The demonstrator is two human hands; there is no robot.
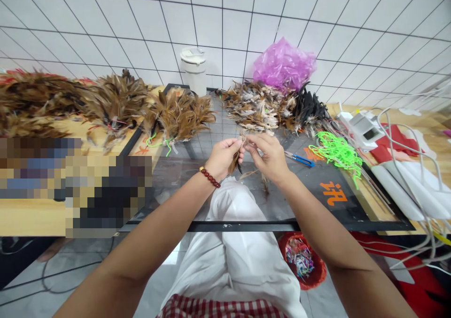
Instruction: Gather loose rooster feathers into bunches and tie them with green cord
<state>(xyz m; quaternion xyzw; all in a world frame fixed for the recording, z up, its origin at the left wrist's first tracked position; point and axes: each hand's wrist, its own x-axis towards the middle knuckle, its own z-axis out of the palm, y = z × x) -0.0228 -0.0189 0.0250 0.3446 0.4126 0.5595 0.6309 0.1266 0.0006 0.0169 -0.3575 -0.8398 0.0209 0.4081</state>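
Observation:
My left hand (222, 158), with a dark red bead bracelet (210, 177) at its wrist, is closed round a small bunch of brown feathers (234, 164). The feathers hang tips down below its fingers. Against their upper ends, my right hand (269, 156) is closed in a pinch, close to my left fingertips. A few loose feathers (265, 186) lie on the glass tabletop (282, 200) under my right hand. Blue-handled snips (300, 159) rest just right of that hand.
Feather bundles (183, 113) and a mixed feather heap (259, 104) line the back, near a white lidded cup (194, 69) and a purple plastic bag (284, 64). Green cord (336, 151) and white cables (391, 144) lie right. A red bin (319, 278) stands below the table edge.

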